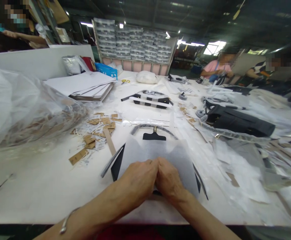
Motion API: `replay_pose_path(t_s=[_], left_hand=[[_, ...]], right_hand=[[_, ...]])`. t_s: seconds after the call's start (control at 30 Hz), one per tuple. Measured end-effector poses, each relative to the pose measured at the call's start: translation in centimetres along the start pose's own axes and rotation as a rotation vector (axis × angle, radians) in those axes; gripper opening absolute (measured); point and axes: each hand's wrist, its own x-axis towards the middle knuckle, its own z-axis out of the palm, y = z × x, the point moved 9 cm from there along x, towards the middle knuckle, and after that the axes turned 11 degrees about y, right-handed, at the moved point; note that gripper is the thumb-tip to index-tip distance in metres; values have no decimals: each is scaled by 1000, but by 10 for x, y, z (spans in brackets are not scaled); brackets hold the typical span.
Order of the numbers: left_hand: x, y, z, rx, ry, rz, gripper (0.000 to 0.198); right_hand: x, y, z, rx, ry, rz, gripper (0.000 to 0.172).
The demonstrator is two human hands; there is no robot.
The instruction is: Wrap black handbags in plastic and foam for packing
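A black handbag [117,164] lies flat before me, its front mostly covered by a translucent white wrapping sheet [183,155]. Beyond the sheet show its black flap tab with a gold clasp [155,129] and a plastic-wrapped handle [135,128]. My left hand [142,175] and my right hand [169,178] meet over the middle of the sheet, near its front edge. Both are curled, thumb sides touching, and seem to grip the sheet; the fingertips are hidden beneath the knuckles. Straps stick out at both sides of the bag.
Brown paper tags [90,141] are scattered left, beside a large clear plastic bag [35,113]. Behind lie another wrapped handbag [152,101], stacked white boards [85,85] and yellow scissors [125,81]. A black bag [240,121] and loose wrapping cover the right side. Other people work farther back.
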Motion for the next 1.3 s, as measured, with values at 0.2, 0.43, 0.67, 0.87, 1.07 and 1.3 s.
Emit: replay_pose_path(t_s=[0.2,0.43,0.67,0.87,1.07,1.3], left_hand=[[8,-2,40,145,100,1,32],[0,-11,58,182,116,69,41],[5,-18,59,150,13,-10,45],[5,-18,63,87,-15,-32,44],[8,-15,60,151,-135,118,43],[31,-10,42,149,-185,315,22]], right_hand=[[5,27,-15,182,-22,323,27],[80,23,-56,82,-160,354,23],[120,68,-17,45,194,507,30],[85,108,24,18,306,519,45],[85,100,14,24,412,411,40],[84,102,10,-23,422,378,29]])
